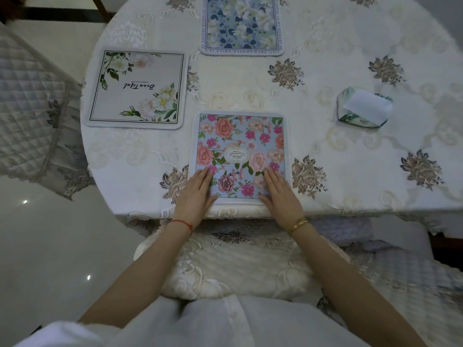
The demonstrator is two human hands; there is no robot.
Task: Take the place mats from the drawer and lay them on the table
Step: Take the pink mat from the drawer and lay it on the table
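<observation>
Head view: both hands, left hand and right hand, press flat-fingered on the pink-flowered place mat's near corners.

Cloth on the round table
Embroidered matt tablecloth; on it, soft printed fabric place mats; beside the table, glossy floor.

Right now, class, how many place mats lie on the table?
3: pink floral mat under both hands at the near edge, white mat left, blue mat at the far side, partly cropped.
</observation>
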